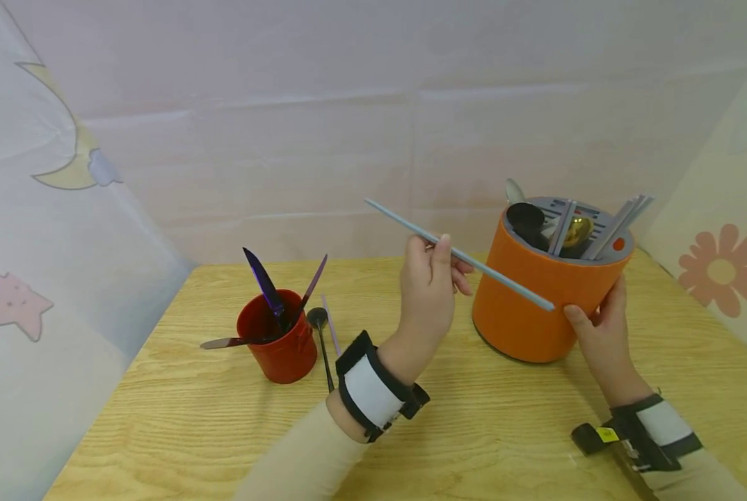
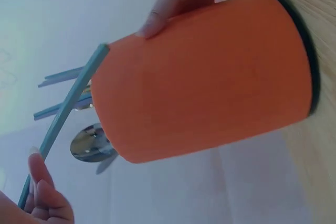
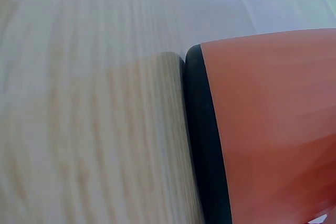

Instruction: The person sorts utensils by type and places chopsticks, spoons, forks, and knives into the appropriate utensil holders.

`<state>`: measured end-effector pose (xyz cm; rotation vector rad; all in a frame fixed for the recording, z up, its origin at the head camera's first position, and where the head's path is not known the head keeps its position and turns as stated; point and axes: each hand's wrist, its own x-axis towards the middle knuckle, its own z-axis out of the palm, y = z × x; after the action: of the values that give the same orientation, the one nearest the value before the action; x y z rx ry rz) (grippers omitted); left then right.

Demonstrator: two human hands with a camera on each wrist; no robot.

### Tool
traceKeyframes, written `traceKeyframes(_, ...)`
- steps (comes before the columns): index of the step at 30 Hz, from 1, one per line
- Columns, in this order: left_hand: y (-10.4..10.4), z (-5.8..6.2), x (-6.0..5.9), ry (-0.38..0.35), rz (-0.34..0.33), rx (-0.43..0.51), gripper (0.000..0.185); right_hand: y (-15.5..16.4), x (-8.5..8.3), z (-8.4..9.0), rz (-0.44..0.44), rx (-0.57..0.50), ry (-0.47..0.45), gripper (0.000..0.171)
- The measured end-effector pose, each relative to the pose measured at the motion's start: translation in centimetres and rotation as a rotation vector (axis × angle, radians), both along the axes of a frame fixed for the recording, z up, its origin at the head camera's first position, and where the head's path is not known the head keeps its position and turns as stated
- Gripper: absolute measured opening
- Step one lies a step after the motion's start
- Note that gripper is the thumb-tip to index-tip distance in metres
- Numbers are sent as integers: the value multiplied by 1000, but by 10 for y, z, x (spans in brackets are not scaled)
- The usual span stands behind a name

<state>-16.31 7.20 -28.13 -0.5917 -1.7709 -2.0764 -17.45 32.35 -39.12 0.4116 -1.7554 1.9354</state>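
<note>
Between thumb and fingers my left hand (image 1: 430,289) pinches a blue-grey chopstick (image 1: 505,280), slanting down to the right. Its lower end overlaps the front of an orange utensil holder (image 1: 517,309) in the head view; in the left wrist view that end lies at the holder's top rim. My right hand (image 1: 606,341) grips the holder's right side, thumb on the front and fingers round the back. Standing in the holder's slotted grey top are several chopsticks (image 1: 613,229), a black ladle-like utensil (image 1: 525,219), a gold spoon (image 1: 579,231) and a silver spoon (image 1: 514,189).
A red cup (image 1: 286,362) at the left holds a dark knife (image 1: 263,282) and other utensils, one handle sticking out leftward. Beside it on the wooden table (image 1: 474,431) lie a black spoon (image 1: 318,319) and a thin purplish stick (image 1: 330,323). Sheets hang behind and at both sides.
</note>
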Motion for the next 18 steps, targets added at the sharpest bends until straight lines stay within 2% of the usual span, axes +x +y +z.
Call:
traceKeyframes(6,13,8,0,114,48,106,15,-1,0,0,-18,1,-22,88)
traceKeyframes(11,20,11,0,154,78,89,15,-3,0,0,-24,-3,-26,88)
traceKeyframes(15,26,10,0,147,115,-29,16,-5,-1,0,-24,1,-40,87)
traceKeyframes(18,31,11,0,205,222,-229,15,-5,-1,0,-23,8,-52,86)
